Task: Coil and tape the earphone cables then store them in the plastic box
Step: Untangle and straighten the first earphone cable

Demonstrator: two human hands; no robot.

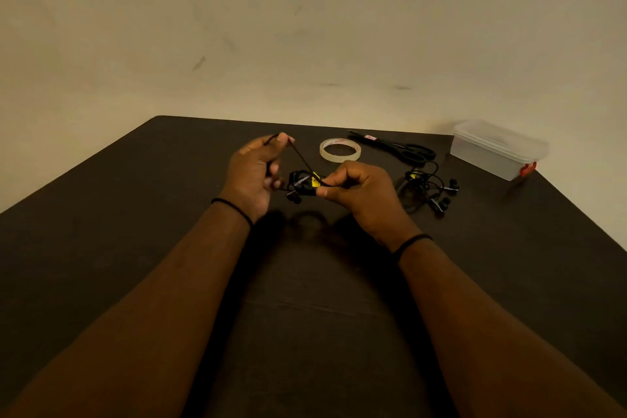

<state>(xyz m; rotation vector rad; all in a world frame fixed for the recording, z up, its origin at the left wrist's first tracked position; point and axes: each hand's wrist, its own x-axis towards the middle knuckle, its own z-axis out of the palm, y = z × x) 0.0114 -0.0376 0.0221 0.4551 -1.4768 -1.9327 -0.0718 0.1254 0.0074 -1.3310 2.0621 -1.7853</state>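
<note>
A black earphone cable (303, 180) with a yellow tag hangs between both hands above the dark table (169, 248). My left hand (256, 173) pinches one stretch of the cable at its fingertips, and the strand runs taut down to my right hand (359, 193), which pinches the bundle near the yellow tag. Earbuds dangle below the bundle. A second tangled black earphone set (429, 188) lies on the table to the right. The roll of clear tape (340, 149) lies flat behind my hands. The clear plastic box (497, 148) with a red latch stands at the far right, lid on.
Black-handled scissors (402, 148) lie between the tape roll and the box. The table's far edge meets a plain beige wall. Its right edge runs just past the box.
</note>
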